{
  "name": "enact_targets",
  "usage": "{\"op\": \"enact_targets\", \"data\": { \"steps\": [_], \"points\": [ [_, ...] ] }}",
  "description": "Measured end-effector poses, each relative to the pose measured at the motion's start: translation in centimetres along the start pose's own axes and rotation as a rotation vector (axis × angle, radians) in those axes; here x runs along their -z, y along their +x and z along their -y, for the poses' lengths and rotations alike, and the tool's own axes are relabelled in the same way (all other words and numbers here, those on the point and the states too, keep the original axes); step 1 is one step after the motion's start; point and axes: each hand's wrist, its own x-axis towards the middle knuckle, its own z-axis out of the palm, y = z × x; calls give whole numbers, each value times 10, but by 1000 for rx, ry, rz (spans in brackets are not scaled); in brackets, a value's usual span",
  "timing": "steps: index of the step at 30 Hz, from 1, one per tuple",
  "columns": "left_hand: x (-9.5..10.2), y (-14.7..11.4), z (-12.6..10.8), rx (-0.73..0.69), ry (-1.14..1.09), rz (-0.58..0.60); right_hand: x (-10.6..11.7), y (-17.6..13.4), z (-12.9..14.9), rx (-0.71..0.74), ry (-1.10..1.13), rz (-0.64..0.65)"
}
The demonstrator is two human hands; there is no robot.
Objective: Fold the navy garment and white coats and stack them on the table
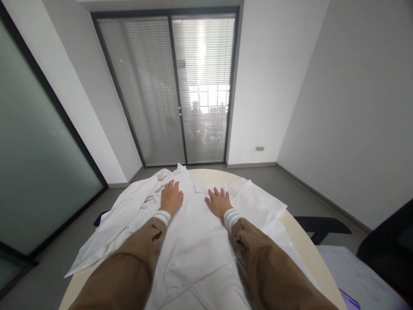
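Note:
A white garment (196, 241), a shirt or a coat, lies spread over a pale round table (309, 249). My left hand (171, 199) rests palm down on its upper left part, fingers extended and a little bent on the cloth. Opposite it, my right hand (219, 202) lies flat with spread fingers, just below a narrow folded strip of the fabric. Loose, creased cloth gathers left of my left hand. On the right, a flat panel reaches close to the table's edge. Neither hand grips anything.
To the right stands a black office chair (392, 249) with an armrest (319, 224) near the table. A phone-like object (349, 299) shows at the lower right. Beyond the table is a glass partition with blinds (204, 90); a frosted panel (38, 142) stands left.

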Motion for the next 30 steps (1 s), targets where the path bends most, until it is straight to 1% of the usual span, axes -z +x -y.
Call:
{"op": "enact_targets", "data": {
  "steps": [2, 4, 6, 8, 10, 12, 16, 20, 23, 26, 30],
  "points": [
    [14, -4, 12, 136, 13, 110, 1, -1, 3, -11, 20, 18],
    [25, -7, 25, 213, 12, 261, 0, -1, 5, -15, 36, 23],
    [32, -11, 36, 227, 11, 357, -2, -2, 7, -15, 49, 17],
    [36, -14, 43, 210, 4, 402, -5, -4, 7, -8, 55, 0],
    [40, -17, 45, 183, -16, 443, -7, -6, 7, -1, 42, -25],
    [43, -18, 42, 143, -43, 461, -8, -8, 6, 11, 19, -38],
    [53, -15, 21, 88, -76, 414, -8, -12, 5, 40, 4, -18],
    [59, -13, -13, 51, -81, 356, -7, -14, 6, 60, 9, -31],
    [56, -19, -42, 19, -81, 340, -7, -16, 6, 58, -8, -25],
    [47, -29, -67, -5, -77, 349, -6, -17, 5, 65, -8, -24],
    [36, -39, -90, -13, -80, 370, -7, -17, 6, 68, 11, -21]
  ]
}}
